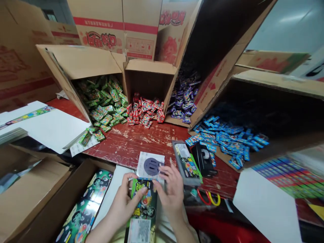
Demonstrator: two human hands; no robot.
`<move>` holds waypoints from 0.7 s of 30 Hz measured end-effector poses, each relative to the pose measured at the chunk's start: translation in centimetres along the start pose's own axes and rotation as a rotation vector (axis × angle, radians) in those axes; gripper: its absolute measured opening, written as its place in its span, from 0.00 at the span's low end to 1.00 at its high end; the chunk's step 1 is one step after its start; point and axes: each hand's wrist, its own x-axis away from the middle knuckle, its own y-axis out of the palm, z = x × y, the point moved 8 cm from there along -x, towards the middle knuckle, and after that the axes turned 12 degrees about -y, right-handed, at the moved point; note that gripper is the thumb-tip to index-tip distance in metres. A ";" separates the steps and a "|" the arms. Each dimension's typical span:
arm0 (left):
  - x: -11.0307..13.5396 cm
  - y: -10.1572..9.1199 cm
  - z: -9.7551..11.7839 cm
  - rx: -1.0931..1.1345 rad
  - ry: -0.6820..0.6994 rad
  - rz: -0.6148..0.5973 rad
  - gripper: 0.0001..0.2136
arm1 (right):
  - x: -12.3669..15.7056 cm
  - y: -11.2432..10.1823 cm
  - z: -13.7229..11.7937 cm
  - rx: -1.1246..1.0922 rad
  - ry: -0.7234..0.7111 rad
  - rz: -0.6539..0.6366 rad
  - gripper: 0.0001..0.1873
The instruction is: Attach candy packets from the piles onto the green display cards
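Note:
A small printed cardboard box point(145, 202), green and black with a white label on its lower face, stands close to me at the front. My left hand point(129, 199) grips its left side, thumb on the front face near the top. At the box's top right corner rests the thumb of my right hand point(170, 189); the other fingers are raised and spread. Beyond those fingertips a dark purple slotted disc point(152, 166) lies on a white paper sheet point(142, 157). Whether the right fingertips touch the disc cannot be made out.
Opened cartons hold green packets point(108, 104), red packets point(145, 111), purple packets point(186, 98) and blue packets point(227, 135). Right of my hands are another printed box point(187, 162), a black tape dispenser point(205, 160) and scissors handles point(210, 198). A carton point(63, 189) with printed boxes stands left.

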 end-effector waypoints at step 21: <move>-1.3 -0.7 2.6 0.076 -0.053 0.081 0.11 | -1.0 1.9 1.5 -0.252 0.495 -0.142 0.31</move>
